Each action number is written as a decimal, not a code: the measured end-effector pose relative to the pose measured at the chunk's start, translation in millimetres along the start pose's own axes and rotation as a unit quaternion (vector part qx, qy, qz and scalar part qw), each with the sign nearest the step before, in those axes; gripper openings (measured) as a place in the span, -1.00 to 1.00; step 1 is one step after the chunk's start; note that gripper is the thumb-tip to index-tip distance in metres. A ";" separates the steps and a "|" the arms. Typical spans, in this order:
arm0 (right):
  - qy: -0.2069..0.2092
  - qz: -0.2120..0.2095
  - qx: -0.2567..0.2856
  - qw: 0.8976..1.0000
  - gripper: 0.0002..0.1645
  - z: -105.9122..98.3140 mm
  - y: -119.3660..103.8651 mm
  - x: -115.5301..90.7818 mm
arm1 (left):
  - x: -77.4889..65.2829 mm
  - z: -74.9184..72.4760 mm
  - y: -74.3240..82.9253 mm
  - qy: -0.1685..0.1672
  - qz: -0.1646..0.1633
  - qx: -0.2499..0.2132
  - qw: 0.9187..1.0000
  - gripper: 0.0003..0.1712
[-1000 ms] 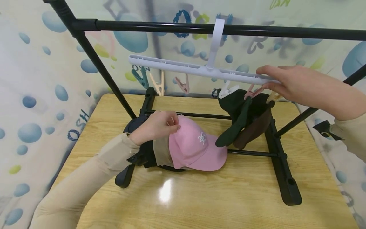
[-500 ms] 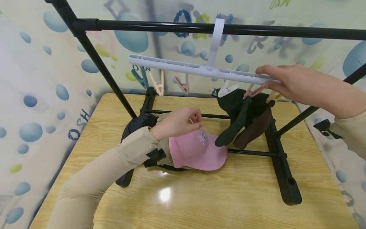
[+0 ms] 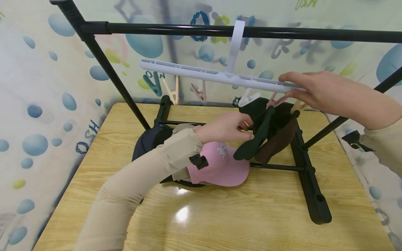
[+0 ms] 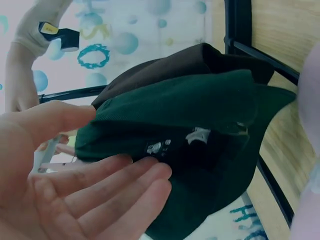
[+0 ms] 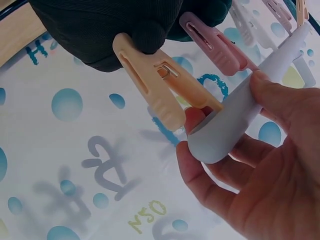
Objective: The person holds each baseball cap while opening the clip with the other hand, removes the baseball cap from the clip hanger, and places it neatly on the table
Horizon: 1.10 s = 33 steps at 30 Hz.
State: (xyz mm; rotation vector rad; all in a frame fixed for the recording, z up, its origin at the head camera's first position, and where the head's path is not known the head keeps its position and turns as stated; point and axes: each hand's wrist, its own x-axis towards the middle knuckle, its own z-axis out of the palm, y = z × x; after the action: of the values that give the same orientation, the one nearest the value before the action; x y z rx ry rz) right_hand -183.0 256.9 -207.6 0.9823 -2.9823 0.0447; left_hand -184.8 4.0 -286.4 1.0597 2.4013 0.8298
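Observation:
A white clip hanger (image 3: 194, 72) hooks over the black rail, and my right hand (image 3: 333, 94) grips its right end. In the right wrist view, thumb and fingers wrap the hanger's rounded tip beside a peach clip (image 5: 155, 80). White (image 3: 248, 99) and pink (image 3: 275, 101) clips hang near it. From these clips hang a dark green cap (image 4: 170, 105) and a brown cap (image 3: 276, 144). My left hand (image 3: 224, 129) is at the green cap's left side. Its thumb stands apart from loosely extended fingers, facing the cap; contact is unclear.
A pink cap (image 3: 220, 170) lies on the wooden table (image 3: 220, 216), stacked against beige and navy caps (image 3: 150, 139) partly behind my left sleeve. Teal (image 3: 154, 83), peach (image 3: 172, 91) and pink (image 3: 199, 92) clips hang from the hanger's left half. The black rack (image 3: 309, 181) straddles the table.
My left hand has moved right from above the pink cap to the hanging green cap. My right hand stays on the hanger, which has barely shifted.

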 end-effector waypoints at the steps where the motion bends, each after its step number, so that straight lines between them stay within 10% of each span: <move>1: 0.000 -0.001 0.001 1.000 -0.45 0.0 0.0 0.1 | 3.4 0.8 1.1 -0.005 0.004 -0.002 1.000 -0.57; 22: 0.001 -0.001 0.006 1.000 -0.48 6.0 -3.0 1.9 | 31.4 10.1 4.9 0.018 0.033 0.025 0.999 -0.67; 33: 0.139 0.049 -0.070 0.987 -0.52 13.6 -17.3 -6.5 | 29.5 9.0 2.3 0.012 0.046 -0.007 0.999 -0.68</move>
State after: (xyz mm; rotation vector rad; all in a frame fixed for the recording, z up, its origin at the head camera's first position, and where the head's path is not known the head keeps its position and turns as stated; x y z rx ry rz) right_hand -167.4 246.4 -220.8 0.7456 -2.7332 -0.0272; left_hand -197.4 30.9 -294.8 1.1678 2.3782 0.8936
